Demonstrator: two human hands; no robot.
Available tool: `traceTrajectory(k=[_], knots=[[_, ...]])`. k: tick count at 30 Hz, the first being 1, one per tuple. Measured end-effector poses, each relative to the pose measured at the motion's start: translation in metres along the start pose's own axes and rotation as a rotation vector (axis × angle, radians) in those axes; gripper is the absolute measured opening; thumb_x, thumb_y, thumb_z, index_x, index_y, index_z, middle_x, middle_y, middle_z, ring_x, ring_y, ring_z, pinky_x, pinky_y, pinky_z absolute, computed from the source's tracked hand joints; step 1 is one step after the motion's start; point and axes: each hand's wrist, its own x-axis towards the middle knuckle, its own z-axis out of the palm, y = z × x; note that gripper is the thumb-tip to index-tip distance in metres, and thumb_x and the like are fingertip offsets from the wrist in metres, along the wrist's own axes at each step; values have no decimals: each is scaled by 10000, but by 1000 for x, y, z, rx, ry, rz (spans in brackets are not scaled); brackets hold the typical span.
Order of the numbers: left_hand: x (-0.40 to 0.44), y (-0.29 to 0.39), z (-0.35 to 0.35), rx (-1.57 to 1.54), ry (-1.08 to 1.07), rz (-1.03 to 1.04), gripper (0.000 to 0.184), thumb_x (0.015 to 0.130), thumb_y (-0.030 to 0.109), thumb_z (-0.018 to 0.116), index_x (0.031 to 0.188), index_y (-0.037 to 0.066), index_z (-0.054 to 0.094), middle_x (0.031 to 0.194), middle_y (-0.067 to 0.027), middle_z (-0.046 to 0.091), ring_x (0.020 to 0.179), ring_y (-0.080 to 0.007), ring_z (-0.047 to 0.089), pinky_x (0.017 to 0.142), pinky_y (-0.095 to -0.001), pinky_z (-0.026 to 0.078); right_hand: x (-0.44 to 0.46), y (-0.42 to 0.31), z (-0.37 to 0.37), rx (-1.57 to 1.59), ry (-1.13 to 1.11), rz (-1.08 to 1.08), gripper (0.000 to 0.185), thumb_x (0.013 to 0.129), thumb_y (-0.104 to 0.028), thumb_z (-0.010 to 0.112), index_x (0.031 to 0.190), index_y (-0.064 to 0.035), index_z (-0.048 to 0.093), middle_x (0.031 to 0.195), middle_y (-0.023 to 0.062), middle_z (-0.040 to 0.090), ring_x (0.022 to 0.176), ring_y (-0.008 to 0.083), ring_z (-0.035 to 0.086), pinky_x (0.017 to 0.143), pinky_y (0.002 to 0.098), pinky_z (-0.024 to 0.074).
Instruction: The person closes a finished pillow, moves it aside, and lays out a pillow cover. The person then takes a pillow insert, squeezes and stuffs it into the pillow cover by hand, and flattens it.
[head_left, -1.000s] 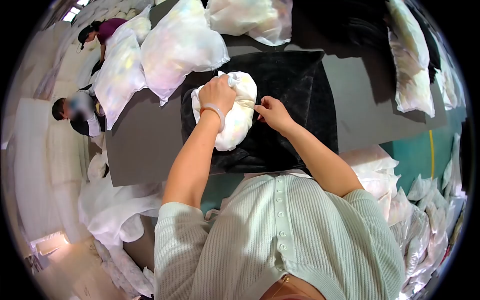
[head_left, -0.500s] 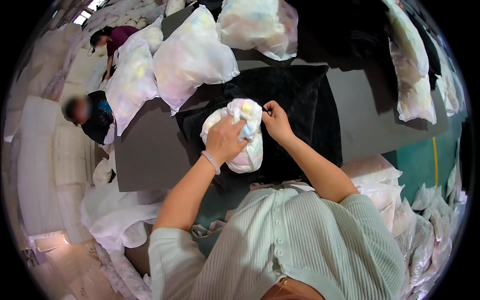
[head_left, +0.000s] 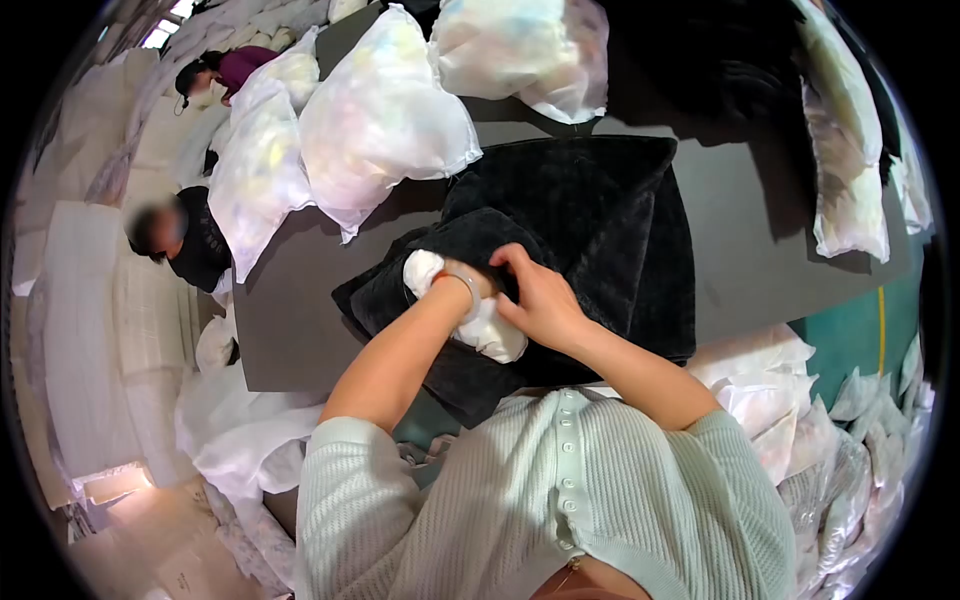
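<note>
A black plush cushion cover (head_left: 590, 230) lies on the grey table, its opening towards me. A white stuffed pillow insert (head_left: 495, 335) is partly inside, with white padding showing at the opening. My left hand (head_left: 482, 281), with a pale bangle at the wrist, reaches into the opening against the insert. Its fingers are hidden under the black fabric and padding. At the right side of the opening, my right hand (head_left: 545, 305) has its fingers curled at the cover's edge, gripping the fabric, its thumb close to the white padding.
Stuffed white pillows (head_left: 385, 120) line the table's (head_left: 300, 330) far left side, with another pillow (head_left: 845, 190) at the right. Dark fabric (head_left: 700, 60) is heaped at the back. Two people work on the left. Filled bags (head_left: 760, 380) sit at lower right.
The insert has gone from lying on top of the cover to mostly inside it. My left hand has pushed in with it, and the black fabric now covers its fingers.
</note>
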Motion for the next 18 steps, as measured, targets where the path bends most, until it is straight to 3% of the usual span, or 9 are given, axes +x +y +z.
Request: traceTrajectory(k=[1,5,6,7,9,11,13,17,18], knots=[[-7,-6,-9,-23,-86,-1,333,847,316,514,982,59,677,999,-156,674,984,-289,628,859,-361,470,-7,-1,-8,-59,-130,171,355,762,-148,635,1070,-55,484,776,180,607,715,363,611,637,435,469],[-30,-31,-18,-420,-138,24,364,859,319,495,1027,47,671,1032,-168,670,1028,-293,618,873,-358,464,-14,10,-5,-234,-106,122,313,729,-187,658,959,-11,542,757,206,617,732,390,613,650,449,477],[-23,-43,5,-774,45,91,368,864,262,504,1126,34,628,1082,-219,648,1074,-330,599,881,-370,464,-11,11,-4,-264,-114,137,293,717,-196,664,906,3,562,748,214,618,731,395,613,651,451,480],[-27,-51,14,-770,60,90,368,864,262,504,1126,34,628,1082,-219,648,1074,-330,599,881,-370,464,-11,14,-5,-254,-59,114,250,703,-184,662,811,18,562,713,216,606,706,393,609,640,450,478],[-33,-54,30,-816,397,308,300,873,168,497,1136,86,617,1065,-200,649,1003,-346,603,858,-396,461,-11,15,-6,-234,-44,108,238,711,-180,655,781,14,535,692,205,590,687,392,597,623,449,471],[-15,-55,47,-734,471,200,331,864,172,521,1168,66,597,1135,-199,626,1057,-364,577,911,-403,448,-11,2,-9,-187,-98,-51,218,726,-162,648,767,3,512,681,189,573,673,392,581,598,444,459],[31,-62,86,-343,717,27,382,870,182,518,1228,55,562,1254,-194,563,1160,-330,527,989,-379,407,-7,-10,7,-168,-161,-257,204,753,-122,637,746,-21,461,663,166,525,651,376,566,569,439,436],[7,-50,68,136,417,-155,449,890,275,466,1291,81,517,1411,-152,438,1287,-268,422,1064,-350,336,3,-20,18,-167,-262,-257,220,755,-138,646,733,-29,455,648,159,514,631,352,572,563,437,438],[53,-60,107,-439,922,-219,400,882,286,473,1210,87,587,1313,-157,541,1208,-280,510,1025,-376,371,5,-17,17,-248,-250,-288,220,743,-153,653,734,-36,466,645,156,518,630,353,573,563,433,444]])
